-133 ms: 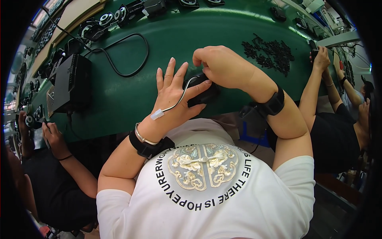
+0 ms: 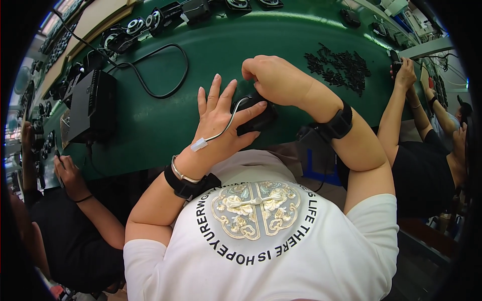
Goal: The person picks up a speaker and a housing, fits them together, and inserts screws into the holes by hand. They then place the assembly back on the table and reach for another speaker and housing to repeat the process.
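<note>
On the green worktable, directly in front of me, lies a rounded black housing (image 2: 261,120). My left hand (image 2: 218,118) rests against its left side, fingers spread and open, thumb and index finger along the housing. From the housing a thin black-and-white wire (image 2: 232,118) runs over the back of this hand and ends in a white plug connector (image 2: 199,144). My right hand (image 2: 268,78) is bent over the far side of the housing, fingers curled together. Whatever those fingers pinch is hidden by the hand.
A heap of small black pieces (image 2: 346,70) lies at far right. To the left stands a black box (image 2: 93,108), with a looped black cable (image 2: 187,65) beyond it. Speaker parts (image 2: 153,20) line the back. Co-workers' hands (image 2: 73,178) (image 2: 405,72) are busy at both sides.
My right hand and forearm have shifted slightly left and away from me. The left hand and the housing stay in place.
</note>
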`<move>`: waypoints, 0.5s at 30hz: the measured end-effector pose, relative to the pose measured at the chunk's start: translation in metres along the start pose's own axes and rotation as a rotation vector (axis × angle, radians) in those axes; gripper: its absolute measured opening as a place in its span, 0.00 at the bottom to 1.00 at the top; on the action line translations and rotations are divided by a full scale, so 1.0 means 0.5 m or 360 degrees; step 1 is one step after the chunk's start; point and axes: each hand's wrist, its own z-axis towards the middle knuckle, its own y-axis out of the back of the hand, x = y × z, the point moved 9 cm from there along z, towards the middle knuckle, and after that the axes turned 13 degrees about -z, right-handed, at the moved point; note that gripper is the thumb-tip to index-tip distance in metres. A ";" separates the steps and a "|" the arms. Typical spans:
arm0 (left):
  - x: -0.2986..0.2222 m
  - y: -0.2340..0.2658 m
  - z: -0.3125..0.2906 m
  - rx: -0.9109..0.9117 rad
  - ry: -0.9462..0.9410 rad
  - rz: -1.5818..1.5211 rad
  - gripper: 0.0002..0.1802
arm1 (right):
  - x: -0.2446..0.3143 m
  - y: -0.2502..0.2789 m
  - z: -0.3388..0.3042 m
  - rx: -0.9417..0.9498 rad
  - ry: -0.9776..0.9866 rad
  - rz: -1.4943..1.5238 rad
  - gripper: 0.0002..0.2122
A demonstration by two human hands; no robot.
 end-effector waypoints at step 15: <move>0.001 0.002 -0.002 -0.0020 -0.0014 -0.0002 0.35 | -0.040 0.019 -0.059 -0.0181 -0.0035 0.0643 0.05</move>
